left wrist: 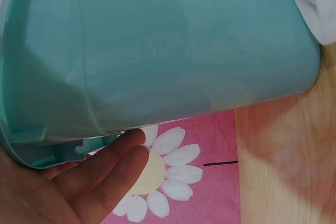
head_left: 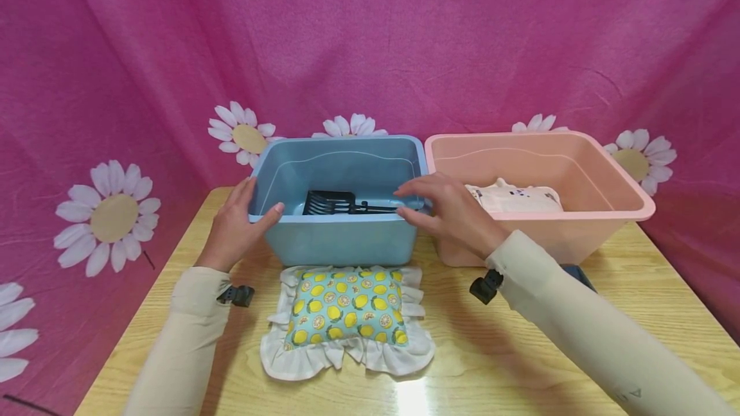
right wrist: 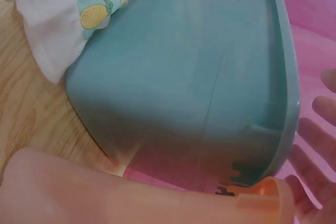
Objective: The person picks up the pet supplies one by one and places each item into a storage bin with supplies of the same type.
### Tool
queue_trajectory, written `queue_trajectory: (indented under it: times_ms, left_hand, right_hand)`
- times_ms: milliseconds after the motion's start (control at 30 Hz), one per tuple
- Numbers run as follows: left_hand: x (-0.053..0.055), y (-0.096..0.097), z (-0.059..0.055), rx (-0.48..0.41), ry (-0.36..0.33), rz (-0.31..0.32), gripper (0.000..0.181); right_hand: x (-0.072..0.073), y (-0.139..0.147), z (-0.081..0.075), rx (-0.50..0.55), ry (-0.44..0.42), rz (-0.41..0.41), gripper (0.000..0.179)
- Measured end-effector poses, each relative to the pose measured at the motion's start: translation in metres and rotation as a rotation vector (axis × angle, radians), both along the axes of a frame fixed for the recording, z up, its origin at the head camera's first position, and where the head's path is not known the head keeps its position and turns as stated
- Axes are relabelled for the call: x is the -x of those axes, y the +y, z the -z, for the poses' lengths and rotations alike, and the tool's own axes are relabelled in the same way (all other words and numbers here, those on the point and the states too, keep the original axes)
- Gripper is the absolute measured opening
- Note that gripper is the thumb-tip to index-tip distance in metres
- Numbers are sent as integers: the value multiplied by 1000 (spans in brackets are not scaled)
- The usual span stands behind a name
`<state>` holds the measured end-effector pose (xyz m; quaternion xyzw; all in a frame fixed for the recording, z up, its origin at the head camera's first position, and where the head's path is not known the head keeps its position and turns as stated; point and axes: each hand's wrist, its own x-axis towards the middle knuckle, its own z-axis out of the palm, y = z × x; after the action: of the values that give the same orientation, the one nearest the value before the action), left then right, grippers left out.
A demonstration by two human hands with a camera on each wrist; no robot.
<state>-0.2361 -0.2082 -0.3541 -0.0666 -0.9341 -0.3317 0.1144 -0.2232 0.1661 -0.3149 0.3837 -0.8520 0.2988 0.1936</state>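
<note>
A blue plastic bin [head_left: 341, 239] stands on the table, its front wall toward me. Inside it lies a black slotted turner [head_left: 329, 202], its handle running right. At the bin's front left corner is my left hand [head_left: 234, 223], thumb over the rim and fingers along the outside. The left wrist view shows those fingers [left wrist: 113, 177] extended beneath the rim. My right hand [head_left: 448, 207] is at the right end of the bin, fingers reaching over the rim with a gap between thumb and fingertips. Its fingers [right wrist: 317, 135] look spread in the right wrist view.
A pink bin [head_left: 537, 233] stands close beside the blue one, with a white patterned cloth item [head_left: 517, 199] inside. In front of the blue bin lies a lemon-print cushion [head_left: 349, 307] with white ruffles. A dark object [head_left: 578, 277] shows partly behind the right sleeve. A pink flowered curtain [head_left: 370, 43] hangs behind.
</note>
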Motion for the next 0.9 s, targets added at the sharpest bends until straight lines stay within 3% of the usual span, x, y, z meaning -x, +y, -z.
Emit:
queue_trajectory:
  times_ms: [900]
  left_hand:
    - [-2,1,-2,3,14,1,89]
  right_hand:
    - [-52,29,15,-26,135,73,38]
